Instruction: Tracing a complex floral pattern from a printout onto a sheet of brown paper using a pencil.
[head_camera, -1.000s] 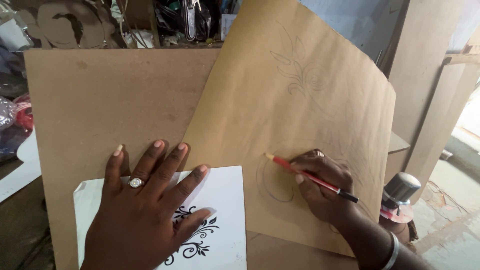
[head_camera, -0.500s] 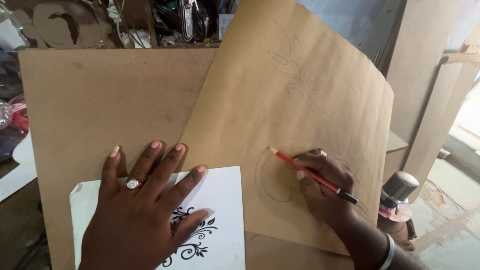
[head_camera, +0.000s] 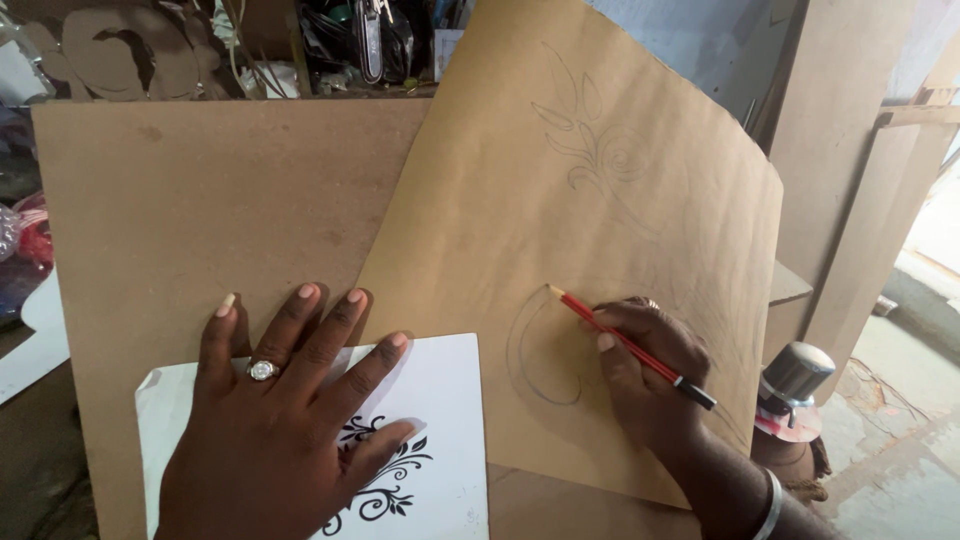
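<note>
A fibreboard panel (head_camera: 200, 220) carries brown paper (head_camera: 600, 250) toward its right edge. The left hand (head_camera: 290, 420) stays flat, released, on a white pattern sheet (head_camera: 440, 400). The right hand (head_camera: 650, 380), grasping a red pencil (head_camera: 625, 345), has moved its tip slightly up the drawn curve.

Bare left hand (head_camera: 270, 440), with a pale-stoned ring (head_camera: 262, 370) on one finger. Pale nails. Silver bangle (head_camera: 768, 505) at 5 o'clock, on the right wrist.
</note>
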